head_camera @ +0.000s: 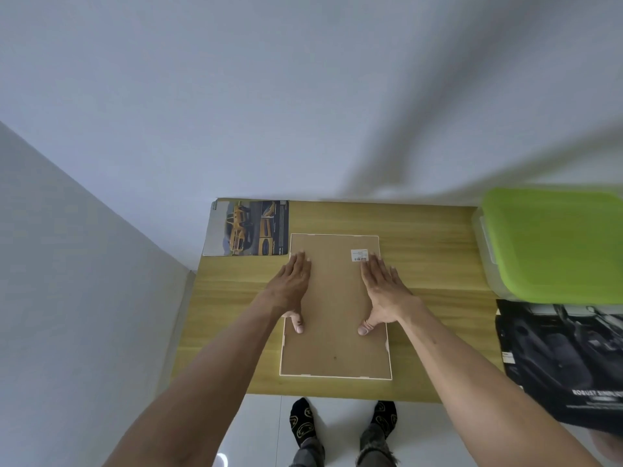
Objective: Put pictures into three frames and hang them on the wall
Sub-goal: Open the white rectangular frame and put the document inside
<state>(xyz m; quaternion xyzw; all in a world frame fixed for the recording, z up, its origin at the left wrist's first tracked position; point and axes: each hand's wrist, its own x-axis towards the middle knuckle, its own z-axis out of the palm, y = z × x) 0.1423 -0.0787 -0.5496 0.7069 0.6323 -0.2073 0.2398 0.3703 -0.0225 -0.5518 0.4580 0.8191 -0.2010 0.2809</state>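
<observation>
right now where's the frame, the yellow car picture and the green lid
frame (pixel 335 308): head view, bare brown backing board between the hands
yellow car picture (pixel 247 229): head view, on the yellow car
green lid (pixel 556 244): head view, middle of its top

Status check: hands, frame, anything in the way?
Left hand and right hand open, pressing flat on frame backing. Frame face-down on table. Nothing in the way.

Soft, even light fills the scene, bright but without harsh contrast. Broad, blurred shadows streak diagonally across the white wall (pixel 303 96) above the table (pixel 431 264). A small glare spot shines on the glossy floor (pixel 220 458). Wide-angle distortion bends the edges; the green lid (pixel 556 244) at right looks smeared and soft.
</observation>
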